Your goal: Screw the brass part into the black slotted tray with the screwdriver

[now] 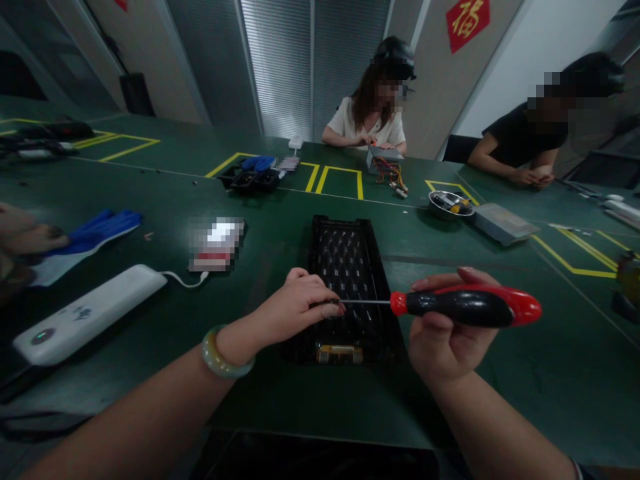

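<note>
A red and black screwdriver (465,305) lies level in my right hand (445,343), whose fingers are closed round its handle. Its thin shaft points left, reaching the fingertips of my left hand (305,303). Those fingertips are pinched together at the tip of the shaft; anything small between them is too hidden to name. Beneath both hands a long black plastic frame (373,267) lies on the table, with rows of small shiny slots inside. At its near end sits a yellowish connector board (340,353).
Left of the frame are a white power bank (93,313) cabled to a phone (217,243) and a blue glove (103,230). Farther off on the green table (280,233) stand a metal bowl of tools (450,207), a grey panel (505,221) and black parts (250,179). Two people sit opposite.
</note>
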`<state>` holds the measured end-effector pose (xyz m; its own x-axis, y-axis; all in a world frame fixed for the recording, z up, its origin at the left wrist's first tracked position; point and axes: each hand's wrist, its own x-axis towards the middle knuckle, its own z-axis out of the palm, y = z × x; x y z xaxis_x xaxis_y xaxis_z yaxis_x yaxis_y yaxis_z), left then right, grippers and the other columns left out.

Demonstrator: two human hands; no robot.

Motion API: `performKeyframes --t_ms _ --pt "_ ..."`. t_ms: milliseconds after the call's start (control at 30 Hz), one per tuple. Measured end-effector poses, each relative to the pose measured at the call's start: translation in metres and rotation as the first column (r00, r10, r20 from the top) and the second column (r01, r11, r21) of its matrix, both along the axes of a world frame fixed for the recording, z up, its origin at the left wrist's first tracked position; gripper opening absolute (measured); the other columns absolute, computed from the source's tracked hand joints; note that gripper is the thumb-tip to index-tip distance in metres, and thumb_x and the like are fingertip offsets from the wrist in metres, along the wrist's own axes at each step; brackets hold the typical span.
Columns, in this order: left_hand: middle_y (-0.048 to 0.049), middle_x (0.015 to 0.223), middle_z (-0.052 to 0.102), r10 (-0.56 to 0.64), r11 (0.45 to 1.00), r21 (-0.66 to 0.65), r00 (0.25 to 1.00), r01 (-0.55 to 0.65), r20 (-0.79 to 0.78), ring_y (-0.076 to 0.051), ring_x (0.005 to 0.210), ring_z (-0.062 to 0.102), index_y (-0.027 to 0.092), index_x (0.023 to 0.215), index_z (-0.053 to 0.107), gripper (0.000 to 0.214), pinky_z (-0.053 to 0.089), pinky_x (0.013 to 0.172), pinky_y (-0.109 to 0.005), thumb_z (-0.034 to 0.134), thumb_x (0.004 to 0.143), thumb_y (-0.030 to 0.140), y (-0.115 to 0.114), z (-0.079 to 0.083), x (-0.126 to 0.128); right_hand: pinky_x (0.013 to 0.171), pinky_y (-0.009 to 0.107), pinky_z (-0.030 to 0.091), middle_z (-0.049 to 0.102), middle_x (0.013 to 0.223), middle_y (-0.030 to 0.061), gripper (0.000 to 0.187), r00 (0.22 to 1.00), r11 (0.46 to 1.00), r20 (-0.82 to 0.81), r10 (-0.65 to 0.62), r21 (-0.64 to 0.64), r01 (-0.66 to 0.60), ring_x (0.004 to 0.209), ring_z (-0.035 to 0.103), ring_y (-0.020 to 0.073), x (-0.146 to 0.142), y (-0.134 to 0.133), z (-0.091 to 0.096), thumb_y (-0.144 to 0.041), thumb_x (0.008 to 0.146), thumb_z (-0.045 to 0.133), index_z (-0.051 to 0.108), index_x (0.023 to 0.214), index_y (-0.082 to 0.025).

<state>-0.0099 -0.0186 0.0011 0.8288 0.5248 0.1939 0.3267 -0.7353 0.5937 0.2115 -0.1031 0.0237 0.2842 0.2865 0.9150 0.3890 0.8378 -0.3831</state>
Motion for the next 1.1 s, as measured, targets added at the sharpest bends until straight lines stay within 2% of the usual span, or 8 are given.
performKeyframes --t_ms 167,300,433,600,733,867,1100 --pt "0.0036 0.099 0.074 0.002 1.000 0.007 1.000 -0.002 -0.004 -0.016 0.098 0.061 0.029 0.107 0.072 0.023 0.021 0.096 -0.038 0.054 0.103 0.043 0.000 0.000 0.001 0.061 0.032 0.054 0.070 0.090 0.0016 0.055 0.984 0.999 0.172 -0.037 0.011 0.036 0.070 0.066 0.0162 0.005 -0.009 -0.002 -0.034 0.086 0.074 0.053 0.135 -0.021" --pt "0.0045 0.101 0.073 0.025 1.000 -0.019 0.999 -0.025 0.033 -0.016 0.100 0.060 0.029 0.108 0.071 0.020 0.022 0.096 -0.037 0.055 0.103 0.040 -0.001 0.001 0.000 0.061 0.033 0.053 0.070 0.088 0.0017 0.053 0.974 0.992 0.184 -0.130 0.020 0.128 0.069 0.066 0.0170 0.009 -0.011 -0.004 -0.036 0.089 0.070 0.052 0.137 -0.021" --pt "0.0062 0.100 0.074 0.036 0.998 -0.059 0.998 -0.034 0.050 -0.015 0.099 0.061 0.029 0.106 0.072 0.018 0.023 0.096 -0.037 0.057 0.102 0.038 -0.001 0.003 0.000 0.061 0.032 0.051 0.069 0.087 0.0008 0.050 0.985 0.989 0.103 -0.139 -0.040 0.143 0.068 0.065 0.0164 0.009 -0.008 -0.007 -0.037 0.089 0.070 0.054 0.134 -0.022" --pt "0.0044 0.102 0.075 0.024 0.995 -0.100 0.998 -0.018 0.057 -0.017 0.100 0.060 0.028 0.106 0.072 0.020 0.024 0.096 -0.038 0.055 0.103 0.039 -0.001 0.006 0.001 0.067 0.031 0.049 0.070 0.088 0.0009 0.048 0.996 0.988 -0.079 -0.035 -0.151 0.023 0.073 0.064 0.0156 0.004 -0.005 -0.007 -0.038 0.088 0.072 0.056 0.129 -0.020" --pt "0.0040 0.103 0.074 0.038 0.993 -0.111 0.997 -0.029 0.074 -0.017 0.100 0.060 0.028 0.107 0.072 0.022 0.025 0.098 -0.038 0.054 0.103 0.041 -0.001 0.007 0.000 0.069 0.029 0.049 0.068 0.088 0.0006 0.043 0.983 0.988 -0.185 0.007 -0.149 -0.035 0.076 0.063 0.0147 0.000 -0.002 -0.003 -0.035 0.089 0.071 0.059 0.127 -0.020" --pt "0.0030 0.103 0.075 0.027 0.992 -0.129 0.996 -0.016 0.082 -0.018 0.100 0.061 0.028 0.106 0.072 0.024 0.026 0.098 -0.039 0.054 0.103 0.043 0.000 0.005 -0.001 0.068 0.029 0.048 0.068 0.088 0.0004 0.041 0.977 0.986 -0.212 0.028 -0.157 -0.063 0.077 0.062 0.0149 -0.002 0.000 -0.001 -0.032 0.088 0.072 0.061 0.126 -0.022" --pt "0.0048 0.104 0.076 0.035 0.966 -0.257 0.986 0.007 0.160 -0.016 0.100 0.063 0.030 0.108 0.073 0.020 0.030 0.099 -0.036 0.055 0.103 0.038 0.000 0.004 0.001 0.071 0.030 0.049 0.068 0.089 -0.0001 0.038 0.959 0.982 -0.283 0.025 -0.174 -0.077 0.079 0.062 0.0151 -0.002 0.002 -0.004 -0.035 0.089 0.071 0.062 0.125 -0.025"
